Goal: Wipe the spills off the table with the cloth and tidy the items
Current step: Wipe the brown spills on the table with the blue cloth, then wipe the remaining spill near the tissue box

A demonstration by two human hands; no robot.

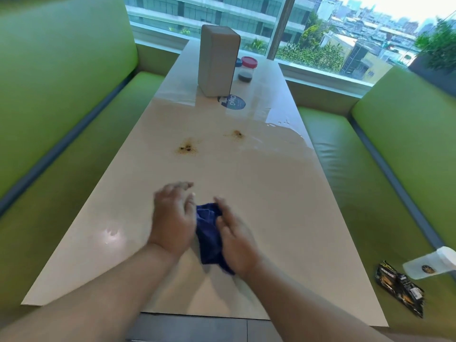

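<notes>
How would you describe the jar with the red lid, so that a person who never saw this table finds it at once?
Look to the far end of the long pale table, near the window, where a tall grey block stands upright. Just right of that block are two small jars. The jar with the red lid is the one further right, clear with dark contents at the bottom; its neighbour, half hidden by the block, has a blue lid.

We note a dark blue cloth [209, 233] between our hands; beyond them, two brown speckled spills [187, 148] on the cream table [283, 206]; green benches [370, 149] flank it.
</notes>
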